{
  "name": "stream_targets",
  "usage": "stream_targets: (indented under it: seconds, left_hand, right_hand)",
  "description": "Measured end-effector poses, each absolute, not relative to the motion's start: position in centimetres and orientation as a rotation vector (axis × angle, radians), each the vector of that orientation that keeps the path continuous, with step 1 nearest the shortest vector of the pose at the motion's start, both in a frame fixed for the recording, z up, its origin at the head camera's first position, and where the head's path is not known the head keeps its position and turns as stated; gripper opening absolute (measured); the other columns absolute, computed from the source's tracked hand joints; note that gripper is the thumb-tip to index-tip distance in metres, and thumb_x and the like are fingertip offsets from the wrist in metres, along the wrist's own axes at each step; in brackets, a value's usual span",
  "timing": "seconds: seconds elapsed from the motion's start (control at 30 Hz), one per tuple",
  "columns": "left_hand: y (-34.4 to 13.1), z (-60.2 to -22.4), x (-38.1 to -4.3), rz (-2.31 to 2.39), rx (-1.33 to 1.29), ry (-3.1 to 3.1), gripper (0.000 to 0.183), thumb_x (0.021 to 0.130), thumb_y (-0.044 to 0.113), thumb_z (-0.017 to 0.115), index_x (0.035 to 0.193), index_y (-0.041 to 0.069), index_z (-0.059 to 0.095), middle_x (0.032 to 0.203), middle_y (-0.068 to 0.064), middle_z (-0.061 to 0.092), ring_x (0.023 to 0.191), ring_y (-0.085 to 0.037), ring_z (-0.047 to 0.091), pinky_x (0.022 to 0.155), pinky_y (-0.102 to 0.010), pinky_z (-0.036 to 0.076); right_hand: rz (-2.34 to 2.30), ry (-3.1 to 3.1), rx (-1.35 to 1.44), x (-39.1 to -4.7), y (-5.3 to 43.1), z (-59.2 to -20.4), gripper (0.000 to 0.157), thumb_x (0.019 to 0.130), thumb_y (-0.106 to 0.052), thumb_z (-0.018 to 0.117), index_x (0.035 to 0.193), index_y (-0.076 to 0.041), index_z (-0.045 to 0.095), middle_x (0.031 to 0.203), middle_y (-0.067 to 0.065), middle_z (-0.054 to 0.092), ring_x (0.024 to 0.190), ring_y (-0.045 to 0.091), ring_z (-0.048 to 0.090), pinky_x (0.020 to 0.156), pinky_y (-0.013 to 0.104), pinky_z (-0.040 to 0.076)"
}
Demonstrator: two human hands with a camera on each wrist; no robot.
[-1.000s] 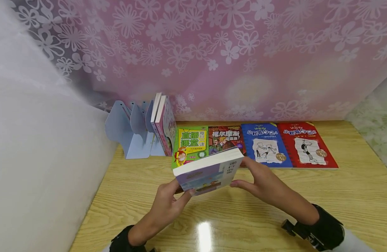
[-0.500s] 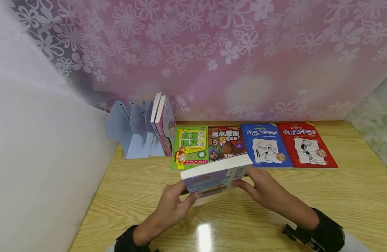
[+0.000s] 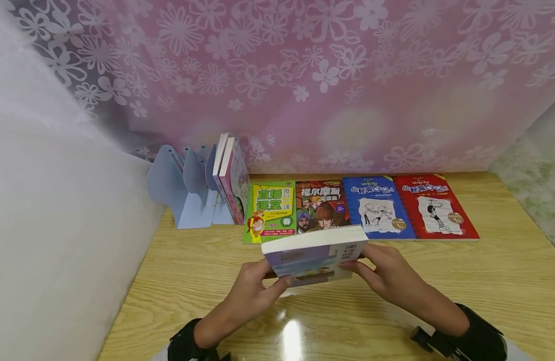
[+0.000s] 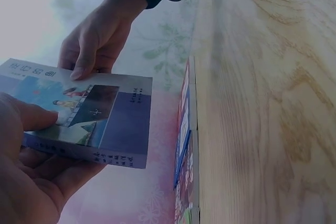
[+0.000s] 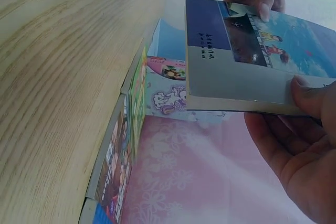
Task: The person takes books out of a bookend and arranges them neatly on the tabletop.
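Note:
Both hands hold a thick paperback book (image 3: 313, 260) above the table, its purple and pale cover tilted up toward me. My left hand (image 3: 252, 296) grips the spine side, thumb on the cover and fingers beneath. At the opposite side my right hand (image 3: 388, 271) pinches the book the same way, thumb on the pale strip. The left wrist view shows the purple spine and the cover picture of the book (image 4: 89, 111) with the left thumb on it. White page edges of the book (image 5: 236, 103) show beside the right thumb in the right wrist view.
Behind the hands lie a green book (image 3: 270, 213), a dark red book (image 3: 322, 205), a blue book (image 3: 377, 208) and a red book (image 3: 435, 208) in a row. Two books (image 3: 232, 178) stand upright against a light-blue bookend rack (image 3: 193, 210) at the left. A white wall (image 3: 56, 225) borders the table.
The held book has moved right and a little toward me, uncovering more of the dark red book. Both hands have shifted with it and keep their hold.

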State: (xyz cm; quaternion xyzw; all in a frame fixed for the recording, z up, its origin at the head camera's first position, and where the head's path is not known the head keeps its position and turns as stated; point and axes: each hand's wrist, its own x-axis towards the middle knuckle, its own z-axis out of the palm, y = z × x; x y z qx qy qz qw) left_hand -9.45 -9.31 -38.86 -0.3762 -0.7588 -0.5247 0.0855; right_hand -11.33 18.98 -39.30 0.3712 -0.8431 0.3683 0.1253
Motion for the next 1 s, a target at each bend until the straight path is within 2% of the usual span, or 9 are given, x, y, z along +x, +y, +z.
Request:
stream_targets:
  seconds: [0.27,0.4,0.5,0.7,1.0]
  left_hand:
    - [-9.5,-41.2,-11.0,-1.539,-1.109,-2.312,0.048,0.085,0.007,0.070,0.130,0.009,0.052,0.111,-0.012,0.067,0.096,-0.013,0.064,0.077,-0.029,0.055]
    - [-10.2,-41.4,-11.8,-1.519,-1.040,-2.292,0.049,0.086,0.012,0.070,0.131,0.010,0.052,0.113,-0.010,0.067,0.102,-0.017,0.063,0.082,-0.031,0.053]
    - [-10.7,-41.4,-12.3,-1.479,-0.959,-2.302,0.049,0.087,0.015,0.070,0.132,0.009,0.051,0.116,-0.009,0.066,0.105,-0.017,0.061,0.085,-0.032,0.052]
    - [-11.7,-41.4,-13.0,-1.381,-0.812,-2.362,0.051,0.086,0.016,0.070,0.133,0.011,0.051,0.122,-0.007,0.063,0.109,-0.016,0.058,0.090,-0.033,0.050]
    - [-12.8,-41.0,-13.9,-1.322,-0.662,-2.387,0.057,0.083,0.012,0.073,0.134,0.013,0.049,0.127,-0.006,0.059,0.115,-0.013,0.055,0.093,-0.032,0.047]
  right_hand:
    - [1.030,-2.489,1.010,-10.5,20.4,-38.1,0.061,0.077,0.005,0.072,0.130,-0.016,0.053,0.111,0.002,0.067,0.093,0.014,0.065,0.068,0.023,0.055]
    - [0.997,-2.495,0.919,-10.3,22.0,-37.7,0.062,0.075,0.007,0.073,0.129,-0.015,0.053,0.109,0.003,0.068,0.088,0.014,0.066,0.054,0.013,0.050]
    - [0.948,-2.516,0.814,-10.0,23.3,-37.7,0.059,0.075,0.006,0.073,0.127,-0.014,0.055,0.106,0.004,0.068,0.082,0.014,0.066,0.045,0.013,0.044]
    - [0.802,-2.555,0.626,-9.6,25.9,-37.8,0.055,0.074,0.001,0.075,0.125,-0.010,0.058,0.101,0.006,0.070,0.079,0.014,0.065,0.056,0.019,0.050]
    - [0.779,-2.590,0.462,-9.0,28.8,-37.7,0.040,0.079,-0.004,0.073,0.118,-0.007,0.062,0.092,0.008,0.070,0.076,0.003,0.062,0.062,0.010,0.046]
